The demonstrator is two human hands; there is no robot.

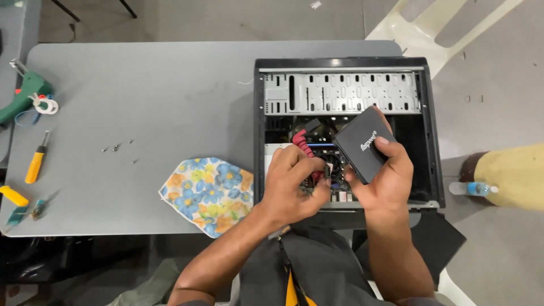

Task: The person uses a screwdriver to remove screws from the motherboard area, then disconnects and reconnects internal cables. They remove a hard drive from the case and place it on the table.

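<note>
Drive and connector are held close together over the open computer case (347,65) on the grey table (141,90): a flat black solid-state drive (362,144) is clamped in the right hand (382,175), tilted, its long axis running up-right, while the left hand (294,181), just beside it, is closed on a red cable plug (305,144). A floral cloth (207,195) and a yellow-handled screwdriver (37,161) lie to the left, well clear.

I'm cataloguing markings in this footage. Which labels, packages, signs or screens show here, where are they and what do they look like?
Printed label: pale lettering across the face of the flat black rectangular drive, held by the right hand over the open computer case.
No packages, signs or screens in view.
</note>
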